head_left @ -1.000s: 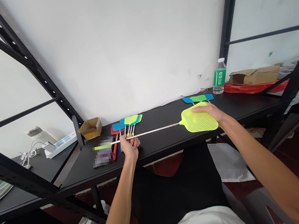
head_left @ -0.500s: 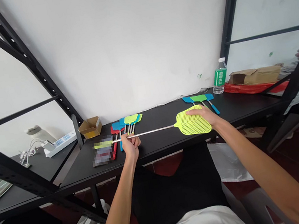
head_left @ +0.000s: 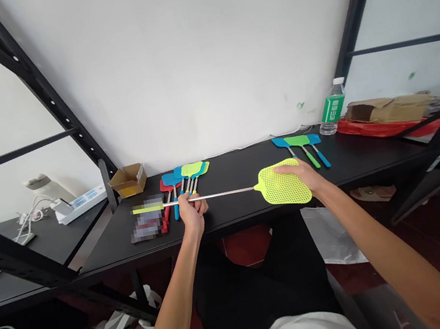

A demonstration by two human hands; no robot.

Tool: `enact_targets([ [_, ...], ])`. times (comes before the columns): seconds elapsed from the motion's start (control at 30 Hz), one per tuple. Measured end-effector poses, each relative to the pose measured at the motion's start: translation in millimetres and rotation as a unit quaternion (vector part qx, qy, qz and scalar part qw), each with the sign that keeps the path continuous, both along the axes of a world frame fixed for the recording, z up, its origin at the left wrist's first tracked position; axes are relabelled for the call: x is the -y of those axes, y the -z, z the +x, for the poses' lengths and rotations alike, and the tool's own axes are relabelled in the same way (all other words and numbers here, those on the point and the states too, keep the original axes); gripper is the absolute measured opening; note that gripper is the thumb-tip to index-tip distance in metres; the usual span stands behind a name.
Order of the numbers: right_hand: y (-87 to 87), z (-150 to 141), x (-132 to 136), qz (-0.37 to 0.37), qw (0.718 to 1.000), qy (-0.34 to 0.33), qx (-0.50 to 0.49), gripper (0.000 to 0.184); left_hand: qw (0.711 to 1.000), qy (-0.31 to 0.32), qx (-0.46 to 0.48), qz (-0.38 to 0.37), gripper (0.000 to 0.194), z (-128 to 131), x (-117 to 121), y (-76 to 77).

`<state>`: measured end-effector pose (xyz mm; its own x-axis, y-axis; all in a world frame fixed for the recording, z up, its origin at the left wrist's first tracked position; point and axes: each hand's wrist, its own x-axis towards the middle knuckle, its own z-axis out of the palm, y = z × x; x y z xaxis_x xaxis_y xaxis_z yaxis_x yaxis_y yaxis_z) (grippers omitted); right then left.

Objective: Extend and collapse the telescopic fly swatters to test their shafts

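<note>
A yellow-green fly swatter [head_left: 285, 184] with a long metal rod stretches level across my view, above the black table. My left hand [head_left: 193, 214] is closed around the rod near its handle end. The perforated head is gripped at its right side by my right hand [head_left: 302, 175], thumb lying on the upper face. Behind my left hand lies a group of fly swatters [head_left: 192, 170] in red, blue and yellow-green, their handles towards me. Farther right, blue and green fly swatters [head_left: 297, 141] rest side by side near the wall.
A pixelated item [head_left: 145, 226] lies at the left of the table [head_left: 240, 206]. Behind it stands a small cardboard box [head_left: 128, 182]. A water bottle [head_left: 332, 108] and a cardboard piece [head_left: 391, 109] on red plastic are at the right. Black shelf posts frame both sides.
My view has shifted slightly, so the table items sit a little differently. Both hands keep hold of the yellow-green fly swatter, which stays stretched between them, now more level.
</note>
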<state>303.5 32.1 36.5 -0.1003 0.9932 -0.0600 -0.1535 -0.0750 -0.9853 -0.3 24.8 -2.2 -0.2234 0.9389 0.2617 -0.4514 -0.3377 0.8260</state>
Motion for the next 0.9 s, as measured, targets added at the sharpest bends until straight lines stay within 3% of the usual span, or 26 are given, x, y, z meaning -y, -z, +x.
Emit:
enact_targets([
  [0.33, 0.4, -20, -6, -0.046, 0.997, -0.026, -0.050, 0.034, 0.998, 0.021, -0.051, -0.038, 0.058, 15, -4, -1.3],
  [0.53, 13.9, -17, -34, -0.073, 0.997, -0.031, 0.026, 0.040, 0.994, 0.044, -0.042, -0.091, 0.055, 7, -14, -1.1],
  [0.7, 19.0, -17, -60, -0.059, 0.996, -0.062, 0.014, 0.040, 0.988, 0.069, -0.068, -0.123, 0.054, 0, -23, 0.2],
  [0.83, 30.1, -12, -76, -0.113, 0.993, 0.004, -0.034, 0.036, 0.987, 0.067, -0.069, -0.132, 0.054, -7, -29, 3.1],
  [0.9, 38.8, -9, -81, -0.101, 0.994, 0.028, -0.033, 0.033, 0.986, 0.063, -0.078, -0.135, 0.052, -11, -30, 3.5],
])
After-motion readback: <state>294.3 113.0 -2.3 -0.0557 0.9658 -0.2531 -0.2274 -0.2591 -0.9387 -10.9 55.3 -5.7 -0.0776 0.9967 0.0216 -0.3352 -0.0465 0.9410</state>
